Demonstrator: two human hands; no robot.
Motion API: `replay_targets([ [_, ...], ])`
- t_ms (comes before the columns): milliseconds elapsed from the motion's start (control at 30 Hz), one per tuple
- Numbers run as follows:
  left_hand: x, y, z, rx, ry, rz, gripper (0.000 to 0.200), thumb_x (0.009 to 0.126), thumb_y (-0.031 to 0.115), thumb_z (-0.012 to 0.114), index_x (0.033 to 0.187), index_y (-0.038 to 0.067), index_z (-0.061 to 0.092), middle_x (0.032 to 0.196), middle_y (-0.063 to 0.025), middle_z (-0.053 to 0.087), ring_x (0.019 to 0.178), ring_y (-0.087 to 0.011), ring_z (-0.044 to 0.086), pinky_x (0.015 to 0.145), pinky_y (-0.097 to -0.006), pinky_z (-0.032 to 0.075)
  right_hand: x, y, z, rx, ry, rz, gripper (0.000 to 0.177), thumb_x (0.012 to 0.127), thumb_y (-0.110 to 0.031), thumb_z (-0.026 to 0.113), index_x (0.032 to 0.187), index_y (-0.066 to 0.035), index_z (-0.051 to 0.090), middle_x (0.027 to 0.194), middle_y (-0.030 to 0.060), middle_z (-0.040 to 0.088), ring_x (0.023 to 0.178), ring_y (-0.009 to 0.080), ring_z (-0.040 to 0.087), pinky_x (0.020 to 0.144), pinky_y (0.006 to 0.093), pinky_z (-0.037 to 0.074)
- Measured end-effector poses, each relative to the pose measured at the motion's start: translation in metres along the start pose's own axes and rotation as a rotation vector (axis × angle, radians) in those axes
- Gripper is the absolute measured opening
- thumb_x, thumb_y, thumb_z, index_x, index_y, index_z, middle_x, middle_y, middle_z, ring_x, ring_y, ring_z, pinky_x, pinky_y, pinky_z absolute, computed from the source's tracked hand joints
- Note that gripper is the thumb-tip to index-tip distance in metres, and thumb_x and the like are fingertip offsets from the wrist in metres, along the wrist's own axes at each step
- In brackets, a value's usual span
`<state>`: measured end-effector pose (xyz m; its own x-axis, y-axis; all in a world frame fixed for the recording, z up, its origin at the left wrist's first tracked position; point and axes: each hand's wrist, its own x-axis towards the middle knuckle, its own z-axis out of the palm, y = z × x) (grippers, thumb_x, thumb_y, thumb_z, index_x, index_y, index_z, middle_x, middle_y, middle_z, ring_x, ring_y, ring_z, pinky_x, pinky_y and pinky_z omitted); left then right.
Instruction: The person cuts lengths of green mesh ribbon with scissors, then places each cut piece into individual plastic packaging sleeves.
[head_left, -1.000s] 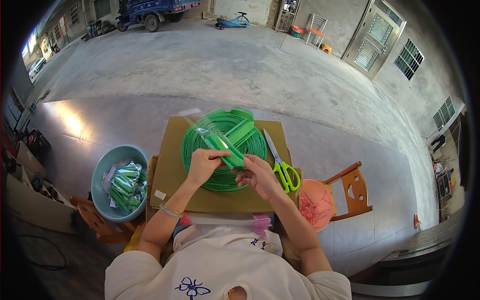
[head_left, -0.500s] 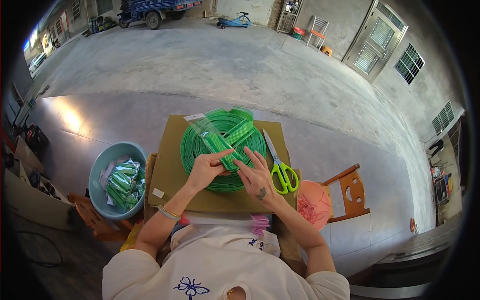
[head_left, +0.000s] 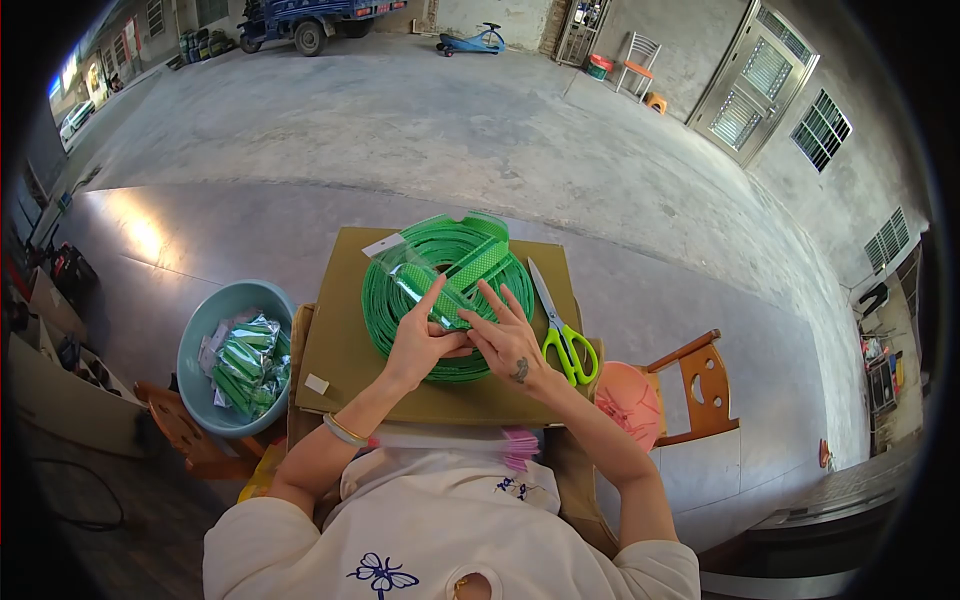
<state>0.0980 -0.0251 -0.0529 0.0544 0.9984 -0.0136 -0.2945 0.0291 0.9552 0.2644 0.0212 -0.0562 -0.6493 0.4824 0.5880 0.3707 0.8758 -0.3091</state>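
Both hands meet over a large coil of green ribbon (head_left: 382, 310) on a brown board (head_left: 340, 290). Between them is a clear plastic packet (head_left: 408, 270) with a folded green strip inside and a white top tab. My left hand (head_left: 422, 345) grips the packet's lower end from the left, index finger raised along it. My right hand (head_left: 508, 345) pinches the same end from the right, its other fingers spread. Scissors with lime-green handles (head_left: 570, 355) lie on the board right of the coil, blades pointing away.
A blue basin (head_left: 190, 375) of packed green strips stands at the left on a wooden chair (head_left: 165, 415). At the right, a pink basin (head_left: 630, 385) with red strips sits on another wooden chair (head_left: 705, 390). A small white piece (head_left: 317, 384) lies on the board's left corner.
My left index finger has lifted and now points up along the packet. The packet has shifted slightly left and down, and my right hand has moved slightly with its fingers more raised.
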Motion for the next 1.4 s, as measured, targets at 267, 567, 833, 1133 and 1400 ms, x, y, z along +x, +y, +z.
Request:
replay_targets([
  [267, 0.0, -0.013, -0.001, 0.094, -0.034, 0.05, 0.084, 0.074, -0.01, 0.056, 0.143, 0.006, 0.011, 0.072, -0.0064, 0.062, 0.068, -0.0074, 0.058, 0.065, -0.024, 0.05, 0.018, 0.003, 0.014, 0.011, -0.143, 0.012, 0.042, 0.088, -0.028, 0.047, 0.117, 0.002, 0.053, 0.09, 0.0145, 0.065, 0.131, 0.0335, 0.027, 0.108, 0.0522, 0.012],
  [567, 0.008, 0.053, -0.024, -0.213, 0.282, -0.017, 0.08, 0.082, 0.003, 0.06, 0.141, 0.003, 0.006, 0.085, -0.0096, 0.063, 0.076, -0.0157, 0.063, 0.065, -0.0301, 0.055, 0.027, 0.0, 0.005, -0.147, -0.037, -0.108, 0.059, 0.086, -0.042, 0.047, 0.122, 0.005, 0.047, 0.106, 0.0167, 0.06, 0.131, 0.0357, 0.025, 0.107, 0.055, 0.011],
  [833, 0.032, 0.027, -0.05, 0.009, 0.292, 0.143, 0.07, 0.081, 0.0, 0.06, 0.139, 0.0, 0.019, 0.082, -0.007, 0.062, 0.069, -0.0126, 0.061, 0.054, -0.0236, 0.049, -0.002, -0.013, -0.006, 0.164, 0.182, -0.141, 0.031, 0.083, -0.024, 0.057, 0.099, 0.003, 0.059, 0.088, 0.0117, 0.064, 0.106, 0.0328, 0.055, 0.098, 0.0542, 0.03],
  [1133, -0.014, 0.055, -0.004, 0.528, -0.026, 0.137, 0.084, 0.079, -0.008, 0.058, 0.143, 0.005, 0.005, 0.063, 0.0012, 0.052, 0.055, -0.0016, 0.042, 0.051, -0.0153, 0.033, 0.057, -0.015, -0.026, 0.826, 0.246, 0.709, 0.017, 0.084, -0.018, 0.062, 0.083, -0.001, 0.06, 0.075, 0.0034, 0.062, 0.065, 0.0073, 0.056, 0.059, 0.0207, 0.045],
  [1400, -0.008, 0.048, -0.01, 0.309, 0.001, 0.103, 0.081, 0.081, -0.004, 0.058, 0.142, 0.001, 0.004, 0.074, -0.0036, 0.061, 0.06, -0.0035, 0.051, 0.054, -0.0157, 0.039, 0.053, -0.016, -0.023, 1.156, 0.236, 0.897, 0.021, 0.084, -0.025, 0.063, 0.08, -0.004, 0.06, 0.072, -0.0007, 0.06, 0.061, 0.0049, 0.054, 0.052, 0.0193, 0.043],
])
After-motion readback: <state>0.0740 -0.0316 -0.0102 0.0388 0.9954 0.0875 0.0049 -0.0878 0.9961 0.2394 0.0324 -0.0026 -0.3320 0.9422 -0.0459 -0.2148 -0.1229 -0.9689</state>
